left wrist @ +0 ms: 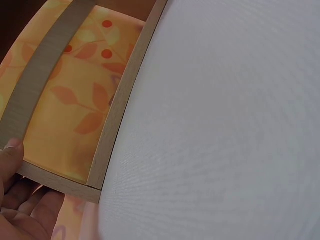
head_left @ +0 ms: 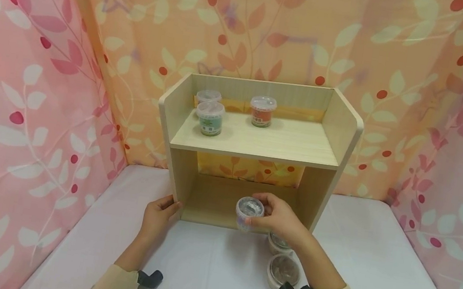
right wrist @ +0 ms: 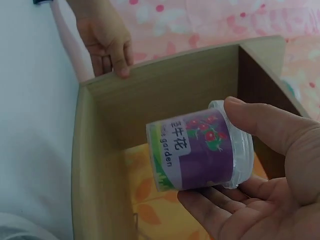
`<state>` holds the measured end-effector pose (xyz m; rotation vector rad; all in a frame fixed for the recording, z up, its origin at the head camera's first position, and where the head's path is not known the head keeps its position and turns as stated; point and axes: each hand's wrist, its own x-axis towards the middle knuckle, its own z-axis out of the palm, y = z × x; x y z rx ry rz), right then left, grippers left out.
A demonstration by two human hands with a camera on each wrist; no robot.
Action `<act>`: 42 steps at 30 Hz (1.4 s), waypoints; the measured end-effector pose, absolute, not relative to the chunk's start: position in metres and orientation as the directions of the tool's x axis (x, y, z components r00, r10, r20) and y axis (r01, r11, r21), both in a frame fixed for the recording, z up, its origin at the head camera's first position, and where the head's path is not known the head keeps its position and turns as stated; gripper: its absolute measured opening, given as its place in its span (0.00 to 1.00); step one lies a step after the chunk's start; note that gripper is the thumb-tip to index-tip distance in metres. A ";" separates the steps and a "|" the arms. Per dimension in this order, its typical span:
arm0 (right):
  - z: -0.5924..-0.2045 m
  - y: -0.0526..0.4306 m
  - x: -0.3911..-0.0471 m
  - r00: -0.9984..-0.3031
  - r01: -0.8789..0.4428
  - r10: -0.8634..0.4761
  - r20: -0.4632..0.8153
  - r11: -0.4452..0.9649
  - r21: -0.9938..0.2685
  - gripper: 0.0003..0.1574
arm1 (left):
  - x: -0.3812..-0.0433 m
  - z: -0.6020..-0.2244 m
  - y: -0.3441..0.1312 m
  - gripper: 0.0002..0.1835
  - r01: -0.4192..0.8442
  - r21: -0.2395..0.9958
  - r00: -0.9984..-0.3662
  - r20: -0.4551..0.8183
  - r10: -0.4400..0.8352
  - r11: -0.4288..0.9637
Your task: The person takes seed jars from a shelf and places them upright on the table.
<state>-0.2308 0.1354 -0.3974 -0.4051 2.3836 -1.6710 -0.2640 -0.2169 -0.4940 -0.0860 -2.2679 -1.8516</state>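
A small clear plastic tub (head_left: 249, 211) with a lid is held by my right hand (head_left: 279, 216), in front of the lower opening of a two-tier wooden shelf (head_left: 252, 156). The right wrist view shows the purple flower label of the tub (right wrist: 202, 150), with the thumb on its lid side and fingers beneath. My left hand (head_left: 159, 216) grips the front edge of the shelf's left side panel. In the left wrist view, the thumb of this hand (left wrist: 25, 210) lies on one face of the panel and the fingers on the other.
On the upper tier stand a green-labelled tub (head_left: 210, 119), another tub (head_left: 208, 95) behind it and a red-labelled tub (head_left: 262, 112). Two more lidded tubs (head_left: 283, 272) stand on the white table (head_left: 205, 269) beneath my right forearm. Patterned curtains (head_left: 248, 28) enclose the table.
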 end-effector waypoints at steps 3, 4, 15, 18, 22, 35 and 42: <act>-0.405 0.135 -0.234 -0.941 -0.103 -0.339 -0.021 0.342 -0.934 0.47 | -0.266 -0.499 -0.218 0.18 0.172 0.963 -0.976 0.195 -0.094 0.206; -0.407 0.135 -0.235 -0.939 -0.107 -0.342 -0.021 0.351 -0.930 0.47 | -0.268 -0.502 -0.219 0.18 0.175 0.963 -0.975 0.198 -0.100 0.206; -0.434 0.134 -0.247 -0.939 -0.149 -0.344 -0.017 0.450 -0.881 0.48 | -0.279 -0.521 -0.222 0.20 0.183 0.961 -0.969 0.212 -0.126 0.209; -0.437 0.134 -0.249 -0.938 -0.143 -0.346 -0.030 0.464 -0.874 0.48 | -0.280 -0.521 -0.223 0.20 0.181 0.960 -0.970 0.210 -0.124 0.211; -0.441 0.135 -0.252 -0.938 -0.137 -0.342 -0.051 0.502 -0.854 0.48 | -0.280 -0.522 -0.223 0.20 0.179 0.960 -0.970 0.209 -0.127 0.214; -0.448 0.134 -0.259 -0.912 -0.260 -0.410 -0.013 0.602 -0.755 0.42 | -0.261 -0.489 -0.215 0.19 0.147 0.960 -0.980 0.174 -0.097 0.236; -0.450 0.129 -0.264 -0.906 -0.296 -0.423 -0.026 0.676 -0.674 0.41 | -0.271 -0.505 -0.219 0.21 0.146 0.962 -0.979 0.174 -0.104 0.231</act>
